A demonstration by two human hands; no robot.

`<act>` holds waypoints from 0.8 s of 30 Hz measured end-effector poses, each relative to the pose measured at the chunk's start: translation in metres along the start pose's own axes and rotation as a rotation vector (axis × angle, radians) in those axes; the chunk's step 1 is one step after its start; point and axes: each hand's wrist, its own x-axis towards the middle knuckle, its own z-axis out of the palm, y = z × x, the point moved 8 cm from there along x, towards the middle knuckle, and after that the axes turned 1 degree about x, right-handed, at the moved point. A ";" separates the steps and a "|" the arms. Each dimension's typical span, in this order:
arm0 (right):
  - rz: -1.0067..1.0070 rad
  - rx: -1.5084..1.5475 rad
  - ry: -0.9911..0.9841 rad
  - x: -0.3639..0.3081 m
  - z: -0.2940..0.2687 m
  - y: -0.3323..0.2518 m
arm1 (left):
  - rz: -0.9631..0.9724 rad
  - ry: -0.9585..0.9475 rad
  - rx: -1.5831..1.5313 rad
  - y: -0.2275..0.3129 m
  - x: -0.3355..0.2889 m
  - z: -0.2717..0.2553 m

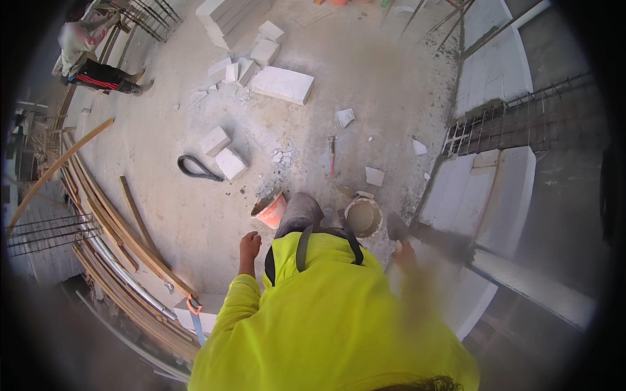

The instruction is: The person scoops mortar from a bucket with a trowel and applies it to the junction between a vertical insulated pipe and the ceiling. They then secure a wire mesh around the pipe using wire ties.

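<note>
My right hand (405,256) grips a trowel (396,228), its grey blade pointing away from me beside the low block wall. Left of the blade stands a round pale bucket (363,217) with greyish content. My left hand (250,244) hangs by my side with its fingers curled in, and nothing shows in it. Just beyond that hand an orange bucket (270,210) leans, smeared with grey inside. A hammer (332,156) with a red handle lies on the floor ahead. Part of my right forearm is blurred.
White blocks (282,85) and broken pieces lie ahead, near a black strap loop (197,168). Long timber planks (124,221) and an orange-handled saw (194,307) are at left. A block wall (460,195) with rebar runs along the right. Another person (85,52) is far left.
</note>
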 end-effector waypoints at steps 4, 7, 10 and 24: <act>-0.062 0.046 0.072 0.067 -0.037 -0.063 | -0.043 0.029 -0.016 0.035 0.033 -0.003; -0.058 0.057 0.082 0.100 -0.071 -0.132 | -0.040 0.013 0.049 0.059 0.088 -0.013; -0.049 0.054 0.072 0.148 -0.105 -0.196 | -0.071 -0.089 0.148 0.099 0.160 -0.015; 0.031 0.143 0.158 0.359 -0.215 -0.368 | 0.435 0.111 -0.036 0.605 0.456 -0.111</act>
